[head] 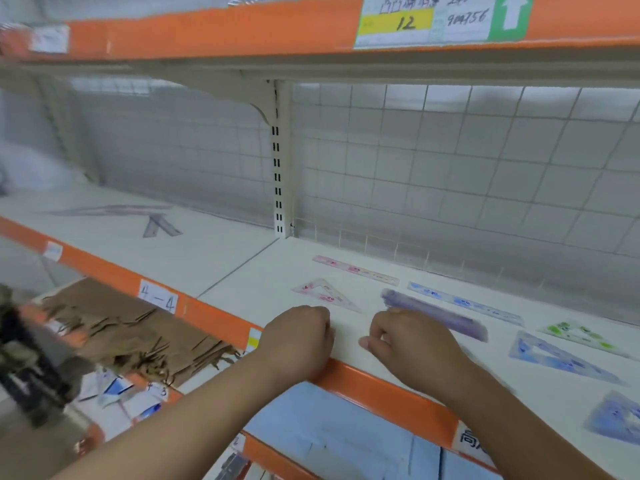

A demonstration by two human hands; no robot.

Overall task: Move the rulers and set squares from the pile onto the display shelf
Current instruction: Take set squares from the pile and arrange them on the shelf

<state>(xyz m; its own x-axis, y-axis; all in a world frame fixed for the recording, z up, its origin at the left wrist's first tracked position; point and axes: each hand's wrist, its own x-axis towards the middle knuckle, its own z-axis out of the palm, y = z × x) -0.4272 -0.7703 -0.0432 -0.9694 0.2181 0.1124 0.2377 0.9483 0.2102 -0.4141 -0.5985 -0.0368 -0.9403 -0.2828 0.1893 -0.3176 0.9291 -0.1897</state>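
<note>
On the white display shelf [263, 271] lie a pink ruler [356, 270], a pink set square [325, 292], a blue ruler [464, 303], a green set square [581, 336] and two blue set squares [561, 358] [620, 417]. My right hand [415, 344] is over the shelf near its front edge, fingers curled round the near end of a blurred purple ruler [446, 317], which lies slanted just above the shelf, in front of the blue ruler. My left hand [298, 337] rests as a curled fist at the front edge with nothing visible in it.
An orange front rail [381, 389] runs along the shelf edge. The left shelf bay holds purple rulers [110, 210] and a set square [161, 226]. A slotted upright [282, 161] and wire mesh back [450, 168] close the rear. Brown paper items [131, 327] lie on the lower shelf.
</note>
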